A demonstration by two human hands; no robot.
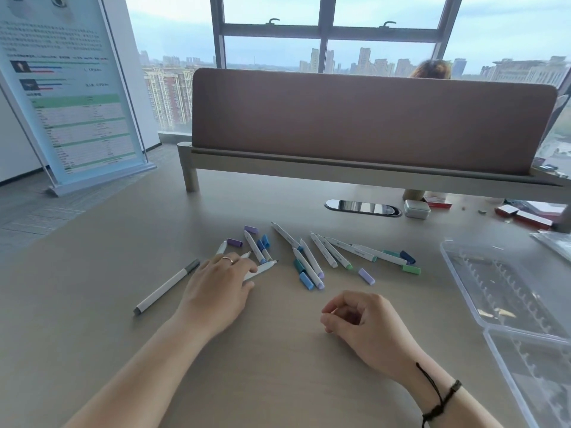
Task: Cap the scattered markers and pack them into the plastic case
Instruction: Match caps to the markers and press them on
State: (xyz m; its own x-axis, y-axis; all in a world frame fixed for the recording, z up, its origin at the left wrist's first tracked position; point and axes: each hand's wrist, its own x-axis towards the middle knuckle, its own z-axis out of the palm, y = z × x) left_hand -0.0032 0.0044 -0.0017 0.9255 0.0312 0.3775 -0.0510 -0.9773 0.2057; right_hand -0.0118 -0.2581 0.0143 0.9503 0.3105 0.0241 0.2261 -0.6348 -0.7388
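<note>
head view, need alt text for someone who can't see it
A person's left hand rests on a white marker among scattered uncapped markers and loose caps on a table; the right hand is empty, loosely curled. An open plastic case lies right.
</note>
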